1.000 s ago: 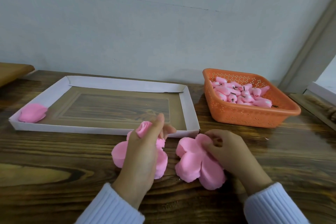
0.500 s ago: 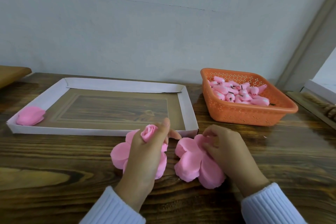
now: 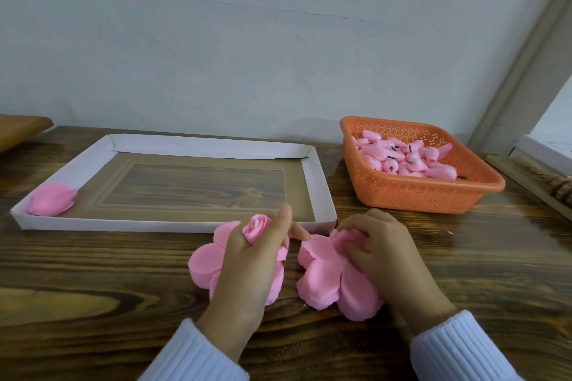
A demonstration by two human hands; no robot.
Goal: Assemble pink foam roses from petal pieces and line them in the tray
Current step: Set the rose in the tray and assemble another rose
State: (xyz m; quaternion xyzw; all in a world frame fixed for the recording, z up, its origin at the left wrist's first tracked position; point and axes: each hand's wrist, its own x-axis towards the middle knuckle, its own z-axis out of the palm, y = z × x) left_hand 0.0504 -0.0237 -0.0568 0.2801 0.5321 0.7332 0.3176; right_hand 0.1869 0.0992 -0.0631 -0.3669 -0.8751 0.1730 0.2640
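From the head camera, my left hand (image 3: 247, 269) is closed around a small rolled rose bud (image 3: 257, 226). The bud sticks up out of my grip, its spiral top showing above my thumb side, and my forefinger stands up straight along its right side. Beneath this hand, and partly hidden by it, lies the left petal stack (image 3: 205, 263). Its rounded lobes spread out to the left and past my knuckles on the right.

My right hand (image 3: 383, 257) rests on the right petal stack (image 3: 322, 278), fingers bent down and pinching at the top layer near the far edge. The stack's lobes fan out to the left and toward me from under my palm. The two stacks lie near each other on the wooden table (image 3: 93, 303), just on my side of the tray's front wall.

The white cardboard tray (image 3: 318, 182) lies beyond my hands. One finished pink rose (image 3: 51, 202) sits in its near left corner, well apart from both hands. To the right of the tray stands an orange basket (image 3: 433, 192) holding a heap of pink buds (image 3: 402, 158). White ribbed sleeves (image 3: 458, 346) cover both my wrists.
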